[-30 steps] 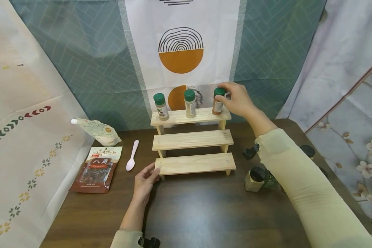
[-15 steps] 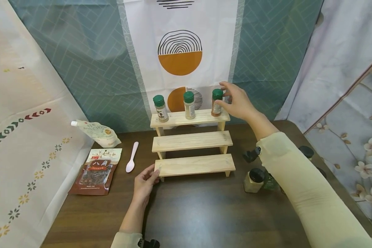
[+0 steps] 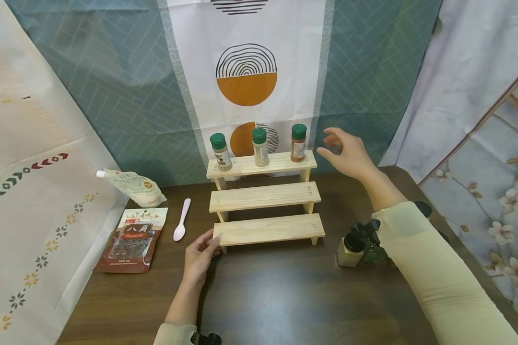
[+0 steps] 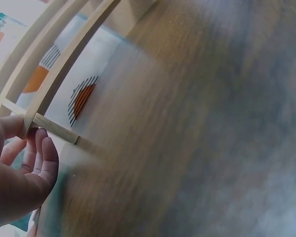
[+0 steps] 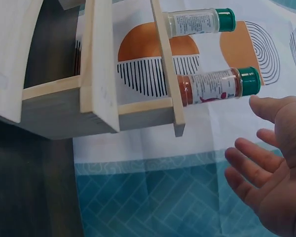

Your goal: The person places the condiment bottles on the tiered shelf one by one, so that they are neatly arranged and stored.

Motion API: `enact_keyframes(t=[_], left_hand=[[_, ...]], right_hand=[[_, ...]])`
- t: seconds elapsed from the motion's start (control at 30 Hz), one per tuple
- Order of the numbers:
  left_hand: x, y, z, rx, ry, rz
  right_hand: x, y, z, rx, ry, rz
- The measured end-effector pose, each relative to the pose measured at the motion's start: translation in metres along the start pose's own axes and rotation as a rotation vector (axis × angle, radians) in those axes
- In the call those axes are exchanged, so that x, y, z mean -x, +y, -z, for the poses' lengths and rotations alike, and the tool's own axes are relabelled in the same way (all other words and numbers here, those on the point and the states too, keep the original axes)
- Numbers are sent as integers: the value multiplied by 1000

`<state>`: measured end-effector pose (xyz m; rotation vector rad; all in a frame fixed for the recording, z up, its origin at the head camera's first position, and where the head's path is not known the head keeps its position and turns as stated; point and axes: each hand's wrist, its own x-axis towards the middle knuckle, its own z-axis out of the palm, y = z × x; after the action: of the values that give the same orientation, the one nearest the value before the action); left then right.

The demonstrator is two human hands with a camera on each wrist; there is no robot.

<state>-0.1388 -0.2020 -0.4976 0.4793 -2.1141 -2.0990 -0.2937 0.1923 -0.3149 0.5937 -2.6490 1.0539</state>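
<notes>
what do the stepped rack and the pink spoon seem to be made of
The stepped rack looks like pale wood, matte and apparently unpainted, with visible grain. The pink spoon is probably plastic, judging by its smooth, even colour, though that's not certain.

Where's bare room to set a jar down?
Free: middle shelf; bottom shelf, except the left end the left hand grips; tabletop in front of that, between left hand and black-lidded jar.
Crowded: top shelf, three green-capped bottles; table's right, more jars partly behind right sleeve; left, spoon, brown bag, pouch.
</notes>
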Motion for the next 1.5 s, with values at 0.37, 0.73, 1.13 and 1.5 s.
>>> enact_keyframes(t=[0.37, 0.73, 1.13, 1.5], left_hand=[[0, 0, 0, 23, -3, -8], [2, 3, 1, 21, -5, 0], [2, 1, 1, 22, -10, 6], [1, 1, 0, 30, 7, -5]], right_hand=[[37, 8, 10, 85, -94, -99], [65, 10, 17, 80, -124, -122], [108, 29, 34, 129, -83, -118], [138, 60, 45, 118, -56, -133]])
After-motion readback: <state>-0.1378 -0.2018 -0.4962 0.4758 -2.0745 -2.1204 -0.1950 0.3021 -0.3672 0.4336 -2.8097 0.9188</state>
